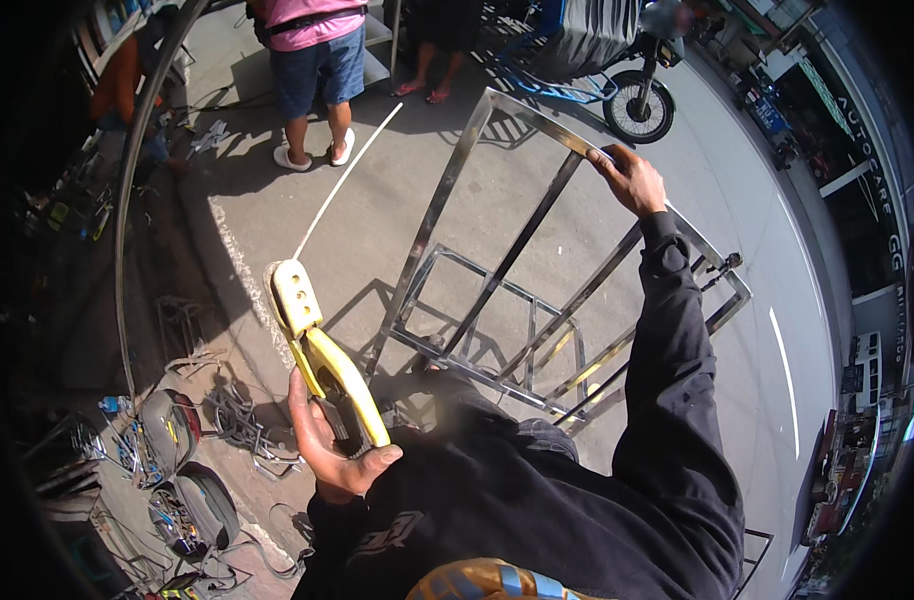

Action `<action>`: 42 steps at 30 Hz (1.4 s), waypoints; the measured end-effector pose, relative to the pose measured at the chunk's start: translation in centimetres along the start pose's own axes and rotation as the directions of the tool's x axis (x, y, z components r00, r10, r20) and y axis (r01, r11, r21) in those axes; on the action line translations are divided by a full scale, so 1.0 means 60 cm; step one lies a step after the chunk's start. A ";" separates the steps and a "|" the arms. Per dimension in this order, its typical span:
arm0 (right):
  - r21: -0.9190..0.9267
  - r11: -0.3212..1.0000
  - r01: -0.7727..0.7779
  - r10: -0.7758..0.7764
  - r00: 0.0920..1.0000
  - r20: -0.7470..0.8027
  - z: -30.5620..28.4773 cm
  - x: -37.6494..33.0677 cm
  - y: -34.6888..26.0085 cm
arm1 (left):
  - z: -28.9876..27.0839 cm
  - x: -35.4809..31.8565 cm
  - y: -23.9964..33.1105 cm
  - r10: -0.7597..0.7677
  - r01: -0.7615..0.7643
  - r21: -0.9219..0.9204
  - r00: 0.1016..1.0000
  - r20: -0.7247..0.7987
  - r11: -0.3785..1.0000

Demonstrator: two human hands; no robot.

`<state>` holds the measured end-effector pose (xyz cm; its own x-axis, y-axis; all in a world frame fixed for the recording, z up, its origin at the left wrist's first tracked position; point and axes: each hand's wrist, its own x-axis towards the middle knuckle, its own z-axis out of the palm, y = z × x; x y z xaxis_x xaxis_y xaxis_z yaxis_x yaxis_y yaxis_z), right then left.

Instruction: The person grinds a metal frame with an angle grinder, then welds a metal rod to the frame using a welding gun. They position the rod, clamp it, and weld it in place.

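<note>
My left hand is closed around a yellow welding electrode holder at the left of centre. A long, thin, pale welding rod sticks out of its jaws, pointing up and away, apart from any metal. Farther right, my right hand grips the top bar of a bare steel frame, near a joint with a crossbar. Several parallel bars run down the frame toward my legs. A small clamp-like piece sits on its right corner.
A person in a pink shirt stands ahead with their back turned; another person's feet show beside them. A motorcycle is parked at the far right. Tool bags, cables and metal scraps crowd the ground at left. A curved bar rises there.
</note>
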<state>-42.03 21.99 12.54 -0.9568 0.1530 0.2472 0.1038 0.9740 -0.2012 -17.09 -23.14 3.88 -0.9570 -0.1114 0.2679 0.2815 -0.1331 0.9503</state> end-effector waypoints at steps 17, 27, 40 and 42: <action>-0.155 0.984 -0.086 0.090 0.996 0.017 0.011 0.022 0.002 | 0.182 0.062 -0.038 0.258 -0.307 0.431 0.951 0.170 0.848; -0.161 0.985 -0.059 0.056 0.998 -0.027 0.039 0.044 0.028 | 0.225 0.093 -0.064 0.172 -0.265 0.488 0.959 0.226 0.832; -0.196 0.979 -0.049 0.046 0.999 -0.021 0.038 0.044 0.031 | 0.242 0.096 -0.073 0.158 -0.250 0.468 0.961 0.227 0.847; -0.195 0.979 -0.055 0.052 0.998 -0.021 0.039 0.043 0.030 | 0.242 0.095 -0.073 0.162 -0.253 0.462 0.960 0.228 0.850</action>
<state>-44.97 23.77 10.60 -0.9443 0.2067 0.2560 0.2070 0.9780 -0.0259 -24.77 -8.88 3.55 -0.8893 0.0964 0.4470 0.4489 0.3700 0.8134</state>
